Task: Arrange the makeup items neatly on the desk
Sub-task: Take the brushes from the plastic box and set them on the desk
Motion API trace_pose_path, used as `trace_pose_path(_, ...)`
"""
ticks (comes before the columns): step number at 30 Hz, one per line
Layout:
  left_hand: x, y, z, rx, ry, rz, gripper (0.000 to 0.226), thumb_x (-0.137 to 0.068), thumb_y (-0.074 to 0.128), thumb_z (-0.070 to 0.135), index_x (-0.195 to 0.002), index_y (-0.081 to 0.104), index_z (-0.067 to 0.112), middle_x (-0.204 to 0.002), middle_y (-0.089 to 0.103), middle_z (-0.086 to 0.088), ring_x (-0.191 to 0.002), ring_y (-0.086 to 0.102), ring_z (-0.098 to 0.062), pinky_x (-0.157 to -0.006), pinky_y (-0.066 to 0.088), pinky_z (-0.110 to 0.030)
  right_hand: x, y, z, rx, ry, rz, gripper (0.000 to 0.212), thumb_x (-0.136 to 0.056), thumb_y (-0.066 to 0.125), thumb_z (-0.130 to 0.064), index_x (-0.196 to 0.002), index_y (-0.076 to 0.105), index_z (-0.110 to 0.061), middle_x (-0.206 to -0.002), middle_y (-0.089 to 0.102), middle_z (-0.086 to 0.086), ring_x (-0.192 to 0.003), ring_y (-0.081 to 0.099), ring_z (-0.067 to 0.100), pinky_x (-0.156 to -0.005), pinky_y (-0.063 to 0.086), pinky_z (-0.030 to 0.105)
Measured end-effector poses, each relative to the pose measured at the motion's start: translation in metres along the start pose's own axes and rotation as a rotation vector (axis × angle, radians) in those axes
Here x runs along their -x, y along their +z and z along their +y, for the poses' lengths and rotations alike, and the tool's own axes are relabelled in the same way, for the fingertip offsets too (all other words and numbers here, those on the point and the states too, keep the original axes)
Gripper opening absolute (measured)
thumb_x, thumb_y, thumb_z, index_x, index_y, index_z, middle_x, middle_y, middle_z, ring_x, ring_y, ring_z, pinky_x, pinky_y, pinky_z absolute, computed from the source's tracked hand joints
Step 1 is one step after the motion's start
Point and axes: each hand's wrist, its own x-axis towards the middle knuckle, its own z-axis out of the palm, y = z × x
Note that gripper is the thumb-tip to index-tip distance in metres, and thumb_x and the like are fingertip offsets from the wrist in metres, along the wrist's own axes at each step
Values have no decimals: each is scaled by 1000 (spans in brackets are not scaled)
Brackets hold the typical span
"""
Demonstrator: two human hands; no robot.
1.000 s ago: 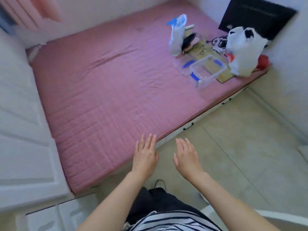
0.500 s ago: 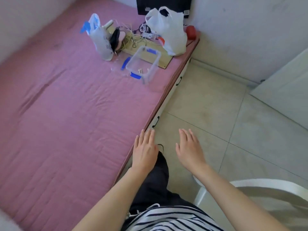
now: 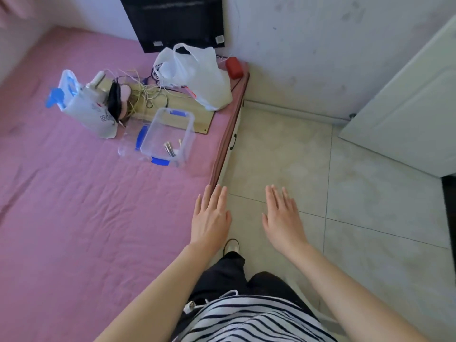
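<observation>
My left hand point(image 3: 211, 216) and right hand point(image 3: 283, 218) held out flat, fingers straight, apart, holding nothing, above the mattress point(image 3: 74, 206) edge and floor. Small slim items, probably makeup, lie in the clear box point(image 3: 170, 134) with blue clasps, near the mattress corner, well apart from both hands. No desk is in view. Best approach, I judge: step closer, then lift the box level by both long sides

I have one view only — the head camera, wide-angle, looking forward and steeply down from standing height past my outstretched forearms, taking in the bed point(image 3: 86, 218) on the left and floor point(image 3: 370, 255) on the right.
</observation>
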Motion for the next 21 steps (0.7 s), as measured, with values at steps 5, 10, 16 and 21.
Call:
trace_pose_path(5,-69,-13,6,-12,2,7,61,-98,37,28,-152,11,16,-160,12,-2,-148,-1,-23,-120,2,-40,-55,-23,11,-29,22,14,70,-100,40,-29,-152,-3,-12,-160,3,9,-147,-4,31,-120,9,45)
trace_pose_path(10,-128,-14,23,-18,-46,2,60,-98,38,25,-152,14,15,-159,15,-3,-148,1,-24,-121,5,-42,-117,-44,34,-8,-1,10,71,-100,38,-33,-152,-4,-9,-160,2,9,-147,-5,32,-119,9,44)
trace_pose_path(16,-199,-13,54,12,-199,30,59,-98,40,24,-152,16,14,-159,17,-3,-148,4,-26,-120,7,-43,-204,-76,66,52,-169,-39,69,-100,36,-33,-152,-4,-9,-161,1,8,-147,-8,30,-119,8,43)
trace_pose_path(21,-240,-17,80,59,-395,81,59,-98,42,23,-151,19,13,-158,20,-5,-147,7,-28,-120,10,-44,-268,-109,87,136,-352,-108,68,-101,33,-34,-152,-5,-8,-161,-3,7,-147,-11,30,-120,6,43)
